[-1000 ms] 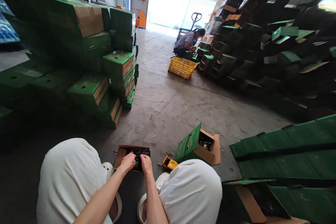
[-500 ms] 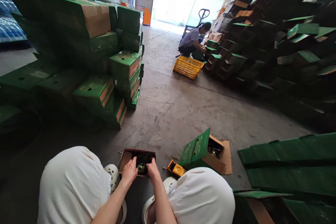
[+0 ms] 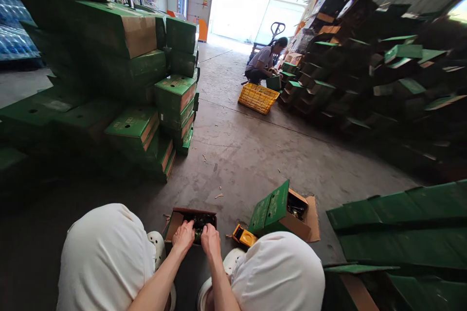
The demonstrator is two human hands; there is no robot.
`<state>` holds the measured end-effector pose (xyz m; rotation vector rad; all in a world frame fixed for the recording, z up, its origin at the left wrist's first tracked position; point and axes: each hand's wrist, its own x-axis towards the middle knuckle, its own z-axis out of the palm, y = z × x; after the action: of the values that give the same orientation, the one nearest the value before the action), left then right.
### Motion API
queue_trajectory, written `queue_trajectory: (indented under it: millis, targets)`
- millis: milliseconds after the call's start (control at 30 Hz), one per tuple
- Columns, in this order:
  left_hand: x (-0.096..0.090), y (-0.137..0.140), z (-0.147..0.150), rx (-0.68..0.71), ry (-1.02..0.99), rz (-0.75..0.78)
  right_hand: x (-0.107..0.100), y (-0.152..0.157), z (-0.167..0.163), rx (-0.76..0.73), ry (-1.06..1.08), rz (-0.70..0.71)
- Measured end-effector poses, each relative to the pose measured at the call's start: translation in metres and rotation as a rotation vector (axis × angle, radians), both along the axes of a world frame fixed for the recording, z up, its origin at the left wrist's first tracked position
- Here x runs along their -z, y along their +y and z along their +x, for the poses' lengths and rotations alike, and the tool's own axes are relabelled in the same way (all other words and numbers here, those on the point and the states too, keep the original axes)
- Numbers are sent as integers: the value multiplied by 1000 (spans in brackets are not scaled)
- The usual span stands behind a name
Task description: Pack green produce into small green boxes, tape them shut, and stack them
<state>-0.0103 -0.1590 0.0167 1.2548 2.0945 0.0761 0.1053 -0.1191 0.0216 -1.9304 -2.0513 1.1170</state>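
An open cardboard box stands on the floor between my feet, with dark, glossy contents that show some green; their kind is too unclear to tell. My left hand reaches over the box's left part, its fingers curled down among the contents. At the right part, my right hand is closed too, its fingertips pressed to the dark stuff. What either hand grips is hidden by the fingers. Right of my right foot lies a small yellow and black object. Beside it, a green box with open flaps holds similar dark items.
Green boxes are stacked at the left, and more lie at the right edge. A large pile of boxes rises at the back right. A co-worker squats there near a yellow crate and a pallet jack.
Both hands have come closer together over the box, and their fingers are more curled. The view has tilted up slightly. The co-worker's arms have shifted.
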Motion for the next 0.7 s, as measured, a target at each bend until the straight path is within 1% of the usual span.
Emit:
queue_trajectory:
  millis: [67, 133, 200, 300, 433, 567, 700]
  targets:
    - [1, 0, -1, 24, -8, 1, 0, -8, -6, -50, -43, 64]
    - [2, -1, -1, 34, -12, 0, 3, -12, -12, -159, -112, 106]
    - [4, -1, -1, 29, -10, -6, 8, -11, -16, -246, -199, 87]
    - [6, 1, -1, 10, -6, -10, 14, -1, -21, -279, -231, 16]
    - [5, 7, -1, -22, -7, 15, 11, 14, -21, -256, -116, -22]
    - [2, 9, -13, -160, -65, 111, 8, 12, -14, -199, -84, 10]
    - [1, 9, -45, -264, -64, 207, 17, -1, -6, 29, -49, 124]
